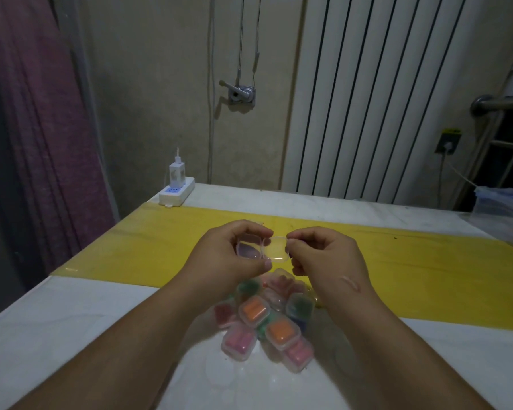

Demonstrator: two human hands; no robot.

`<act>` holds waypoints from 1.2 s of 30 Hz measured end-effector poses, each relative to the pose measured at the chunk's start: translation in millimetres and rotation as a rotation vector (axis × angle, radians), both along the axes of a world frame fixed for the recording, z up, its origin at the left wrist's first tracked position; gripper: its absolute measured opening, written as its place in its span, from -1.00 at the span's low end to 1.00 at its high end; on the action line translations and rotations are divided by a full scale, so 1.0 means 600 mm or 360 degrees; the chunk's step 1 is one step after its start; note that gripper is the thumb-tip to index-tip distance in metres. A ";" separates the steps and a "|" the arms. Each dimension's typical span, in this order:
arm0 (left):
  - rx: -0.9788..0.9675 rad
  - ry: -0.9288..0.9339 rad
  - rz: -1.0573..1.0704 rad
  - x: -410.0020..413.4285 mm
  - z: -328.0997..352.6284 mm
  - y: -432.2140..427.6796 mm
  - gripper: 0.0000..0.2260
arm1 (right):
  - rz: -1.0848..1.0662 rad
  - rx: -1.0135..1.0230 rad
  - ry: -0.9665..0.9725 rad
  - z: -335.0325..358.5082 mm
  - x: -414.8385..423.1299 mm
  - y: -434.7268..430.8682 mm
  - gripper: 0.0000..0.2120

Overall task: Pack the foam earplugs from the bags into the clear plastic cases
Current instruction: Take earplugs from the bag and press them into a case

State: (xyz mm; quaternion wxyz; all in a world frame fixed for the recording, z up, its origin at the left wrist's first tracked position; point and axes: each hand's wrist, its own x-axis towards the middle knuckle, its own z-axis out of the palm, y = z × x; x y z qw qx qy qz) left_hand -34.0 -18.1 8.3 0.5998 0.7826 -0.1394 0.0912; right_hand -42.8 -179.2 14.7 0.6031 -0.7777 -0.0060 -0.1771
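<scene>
Open case (262, 250) held above pile (267, 321), long axis left to right, base gripped in left hand (228, 255), lid pinched by right hand (323, 255), perhaps with a dark earplug (290, 255) tucked underneath.

The left forearm (125, 341) and right forearm (403, 341) are bare, with a curved pale mark (350, 284) just behind the right hand (320, 253).

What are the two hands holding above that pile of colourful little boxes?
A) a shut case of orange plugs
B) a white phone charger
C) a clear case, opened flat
C: the left hand and right hand each pinch one half of a clear case, hinged open above the pile of filled cases.
</scene>
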 end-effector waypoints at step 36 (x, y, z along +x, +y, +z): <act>-0.0153 0.0121 -0.0057 -0.002 0.004 0.005 -0.61 | 0.0056 -0.0007 0.0039 -0.010 0.000 0.012 -0.86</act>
